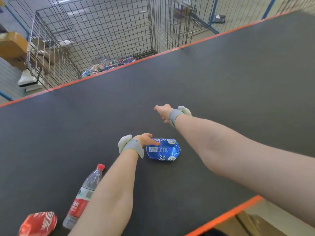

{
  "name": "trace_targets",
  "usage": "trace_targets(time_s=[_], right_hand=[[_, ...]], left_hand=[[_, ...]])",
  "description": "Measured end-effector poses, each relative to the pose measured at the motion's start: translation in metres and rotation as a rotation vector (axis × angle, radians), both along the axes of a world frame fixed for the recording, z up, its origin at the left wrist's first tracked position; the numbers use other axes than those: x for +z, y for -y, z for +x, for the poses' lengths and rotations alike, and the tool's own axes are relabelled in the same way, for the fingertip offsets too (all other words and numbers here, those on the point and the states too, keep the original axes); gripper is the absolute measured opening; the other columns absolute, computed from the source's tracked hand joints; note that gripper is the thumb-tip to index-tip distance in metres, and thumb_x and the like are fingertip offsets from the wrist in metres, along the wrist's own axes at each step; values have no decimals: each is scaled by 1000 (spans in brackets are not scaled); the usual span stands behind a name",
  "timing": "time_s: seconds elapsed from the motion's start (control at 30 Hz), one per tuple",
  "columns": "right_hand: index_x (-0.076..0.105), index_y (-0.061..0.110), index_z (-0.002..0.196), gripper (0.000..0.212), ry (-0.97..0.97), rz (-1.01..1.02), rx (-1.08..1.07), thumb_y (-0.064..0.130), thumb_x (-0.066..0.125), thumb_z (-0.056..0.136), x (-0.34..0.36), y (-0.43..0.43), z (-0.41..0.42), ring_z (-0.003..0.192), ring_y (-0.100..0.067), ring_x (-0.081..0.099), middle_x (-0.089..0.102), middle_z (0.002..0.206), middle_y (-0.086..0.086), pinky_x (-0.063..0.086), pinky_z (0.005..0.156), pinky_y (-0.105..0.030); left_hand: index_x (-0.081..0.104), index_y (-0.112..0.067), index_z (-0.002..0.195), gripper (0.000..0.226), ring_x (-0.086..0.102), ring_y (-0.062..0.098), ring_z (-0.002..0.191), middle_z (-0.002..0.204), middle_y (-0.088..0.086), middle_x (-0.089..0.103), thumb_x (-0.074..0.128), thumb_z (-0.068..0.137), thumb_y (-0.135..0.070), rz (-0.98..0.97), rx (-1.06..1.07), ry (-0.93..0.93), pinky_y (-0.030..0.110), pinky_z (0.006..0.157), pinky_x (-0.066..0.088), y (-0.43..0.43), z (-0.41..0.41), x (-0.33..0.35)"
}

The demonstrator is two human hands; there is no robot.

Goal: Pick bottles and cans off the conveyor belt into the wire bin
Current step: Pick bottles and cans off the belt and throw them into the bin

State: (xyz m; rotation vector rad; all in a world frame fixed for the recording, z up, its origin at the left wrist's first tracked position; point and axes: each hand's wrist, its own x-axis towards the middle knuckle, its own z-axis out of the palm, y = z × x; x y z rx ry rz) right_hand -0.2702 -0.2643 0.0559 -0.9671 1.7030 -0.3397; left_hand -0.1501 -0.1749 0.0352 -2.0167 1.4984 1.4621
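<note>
Seen from the head camera, a person leaned both bare arms over a dark conveyor belt (221, 82) edged in orange. The left hand (144, 139) reached a crushed blue can (163, 149) lying flat near the middle of the belt, with one finger laid straight across the can's upper face; whether the rest of the hand had closed on it could not be told. The right hand (162, 112) was stretched out farther across the belt, beyond the can and apart from it, its fingers loose and holding nothing. Each wrist carried a grey band (133, 147) with a white lump fixed on it.

Nearer the person, left of the left forearm, a clear bottle (85, 193) with a red cap and red label lay on its side, partly hidden by the arm. A crushed red can (38, 223) lay just beside it at the lower left corner.

Beyond the belt's far edge stood the wire bin (93, 40), with a heap of bottles (109, 64) at its bottom against the belt side. Cardboard boxes (12, 46) sat behind the bin on the left.
</note>
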Motion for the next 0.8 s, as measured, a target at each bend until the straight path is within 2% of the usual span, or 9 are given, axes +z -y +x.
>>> trace_targets(time_s=[0.1,0.2,0.3,0.37,0.43,0.5,0.63,0.73,0.8], right_hand=[[31,2,146,64,-148,80,89,35,49,94,-9,-20,-43,130,-33,45,45,142,-13,35,109,-38],[29,14,150,65,-350,275,294,43,47,95,-39,-53,-85,140,-28,32,31,153,-7,27,110,-36],[18,21,153,85,-508,240,385,46,63,86,-59,-82,-107,144,-28,21,18,155,-7,28,113,-39],[13,22,154,94,-562,194,331,42,69,81,-63,-91,-114,144,-29,19,13,155,-8,29,112,-40],[12,23,153,90,-577,196,312,42,66,84,-61,-89,-116,144,-29,18,14,154,-8,27,113,-39],[12,24,153,88,-562,195,290,43,64,85,-58,-89,-114,144,-29,17,12,154,-9,27,113,-40],[12,28,152,85,-576,175,217,41,58,81,-59,-92,-109,146,-33,11,3,158,-7,24,115,-45],[10,23,153,75,-542,138,236,30,53,91,-59,-95,-100,148,-32,-1,-4,161,-7,13,119,-48],[22,21,149,68,-553,61,206,23,54,90,-59,-96,-95,147,-29,5,10,159,-8,16,118,-45]], left_hand=[[27,-15,150,74,37,24,138,153,5,30,65,89,-32,-70,-60,-34,34,106,36,0,-39,-12],[30,-15,148,77,40,24,134,148,7,38,71,84,-29,-123,-12,-25,34,106,36,0,-56,-26],[24,-22,149,96,26,28,141,148,8,36,79,72,-38,-184,-151,224,43,113,29,-5,-45,-32],[12,-22,151,110,9,31,146,154,12,22,82,68,-41,-149,-196,359,47,117,20,-10,-34,-39],[1,-21,153,118,-2,32,148,158,14,5,82,69,-40,-106,-196,422,49,119,13,-14,-24,-40],[0,-19,153,116,7,32,147,157,14,7,80,72,-38,-102,-162,448,46,116,18,-19,-20,-38],[15,-11,149,93,40,30,132,141,11,39,64,79,-48,-68,-39,405,41,109,34,-27,-32,-41],[53,-14,115,72,64,25,98,103,2,65,70,57,-52,-22,-45,292,40,93,50,-24,-41,-54],[54,-13,99,50,65,25,93,91,1,64,72,65,-44,-67,-55,202,39,90,52,-16,-48,-47]])
